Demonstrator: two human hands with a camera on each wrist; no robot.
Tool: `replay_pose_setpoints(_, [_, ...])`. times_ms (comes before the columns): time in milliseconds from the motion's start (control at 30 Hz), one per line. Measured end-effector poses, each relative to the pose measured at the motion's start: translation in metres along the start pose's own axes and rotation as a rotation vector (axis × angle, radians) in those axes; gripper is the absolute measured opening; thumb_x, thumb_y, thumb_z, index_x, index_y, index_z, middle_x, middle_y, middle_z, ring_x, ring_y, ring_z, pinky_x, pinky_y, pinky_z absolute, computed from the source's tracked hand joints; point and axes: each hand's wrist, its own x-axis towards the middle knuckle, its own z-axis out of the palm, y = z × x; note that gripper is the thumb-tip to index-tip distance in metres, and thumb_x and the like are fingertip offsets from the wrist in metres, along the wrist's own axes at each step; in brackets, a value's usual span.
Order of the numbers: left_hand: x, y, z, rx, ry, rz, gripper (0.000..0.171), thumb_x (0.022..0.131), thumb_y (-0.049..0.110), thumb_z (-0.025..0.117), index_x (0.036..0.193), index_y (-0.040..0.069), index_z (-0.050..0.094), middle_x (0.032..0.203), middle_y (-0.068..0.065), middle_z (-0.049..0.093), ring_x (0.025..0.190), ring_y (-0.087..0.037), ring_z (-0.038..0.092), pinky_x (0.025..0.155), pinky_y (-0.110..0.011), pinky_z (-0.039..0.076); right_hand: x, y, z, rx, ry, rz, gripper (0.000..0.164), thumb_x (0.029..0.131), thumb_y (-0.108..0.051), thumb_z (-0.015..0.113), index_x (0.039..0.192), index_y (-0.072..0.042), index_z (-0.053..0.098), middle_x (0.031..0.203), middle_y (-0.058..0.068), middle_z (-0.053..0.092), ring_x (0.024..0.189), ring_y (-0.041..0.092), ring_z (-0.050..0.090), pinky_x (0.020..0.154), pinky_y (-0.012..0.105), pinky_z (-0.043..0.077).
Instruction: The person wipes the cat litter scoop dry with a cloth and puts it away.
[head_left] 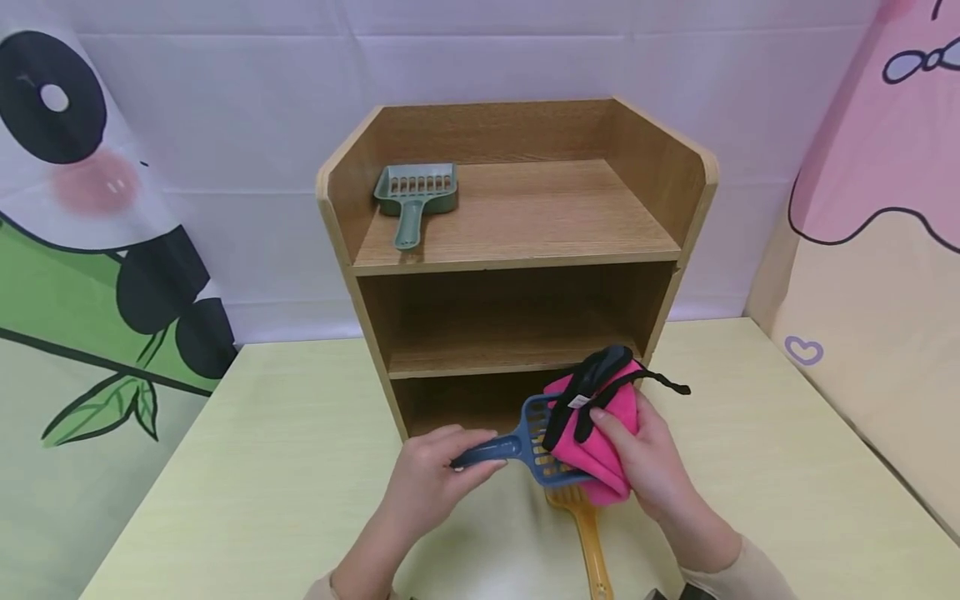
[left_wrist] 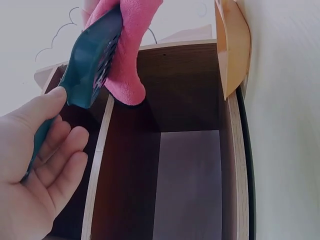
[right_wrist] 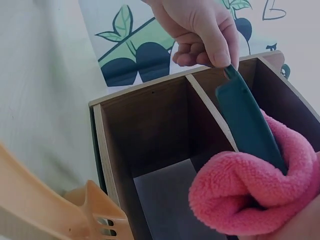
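My left hand (head_left: 442,471) grips the handle of a blue slotted litter scoop (head_left: 542,442), thumb and fingers around it, above the table in front of the shelf. A bright pink cloth (head_left: 600,446) with black edging and a black strap is in my right hand (head_left: 652,458), which presses it against the scoop's slotted head. In the right wrist view the pink cloth (right_wrist: 245,190) wraps over the end of the scoop (right_wrist: 247,120). The left wrist view shows the cloth (left_wrist: 131,55) against the slotted face of the scoop (left_wrist: 92,60).
A wooden shelf unit (head_left: 517,258) stands behind the hands. On its top board, at the left, a grey-green scoop (head_left: 412,200) lies with its handle forward. A yellow scoop (head_left: 588,542) lies on the table (head_left: 300,483) below the cloth.
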Motion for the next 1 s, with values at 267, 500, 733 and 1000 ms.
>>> replay_pose_setpoints(267, [0.001,0.000,0.001,0.077,0.127,-0.005,0.026,0.069,0.012,0.083,0.093,0.006,0.073,0.075,-0.003,0.070,0.059,-0.008,0.059,0.053,-0.010,0.046,-0.003,0.001,0.006,0.056,-0.012,0.021,0.038,0.096,-0.016,0.053,0.130,-0.005,0.039,0.110,0.008,0.061,0.088,0.012,0.066,0.075,0.026,0.055])
replay_pose_setpoints(500, [-0.001,0.003,0.010,0.066,0.196,-0.009,0.030,0.065,0.007,0.084,0.092,0.004,0.073,0.074,-0.004,0.069,0.058,-0.009,0.060,0.053,-0.011,0.048,-0.008,-0.001,0.009,0.186,-0.008,0.025,0.037,0.098,-0.021,0.051,0.129,-0.010,0.036,0.106,-0.004,0.061,0.090,0.012,0.066,0.076,0.026,0.055])
replay_pose_setpoints(733, [-0.004,0.008,0.022,0.083,0.234,-0.026,0.029,0.066,0.006,0.084,0.093,0.003,0.073,0.071,-0.005,0.067,0.055,-0.008,0.060,0.053,-0.011,0.048,-0.012,-0.002,0.017,0.368,-0.006,0.097,0.037,0.100,-0.027,0.046,0.132,-0.023,0.028,0.120,-0.002,0.054,0.099,0.009,0.062,0.080,0.023,0.053])
replay_pose_setpoints(1000, [-0.008,0.013,0.031,0.114,0.198,-0.062,0.032,0.065,0.005,0.084,0.094,0.001,0.070,0.073,-0.005,0.067,0.059,-0.008,0.060,0.056,-0.011,0.049,-0.017,0.006,0.032,0.511,-0.010,0.126,0.042,0.101,-0.032,0.041,0.136,-0.027,0.019,0.131,-0.002,0.044,0.105,0.008,0.056,0.086,0.021,0.051])
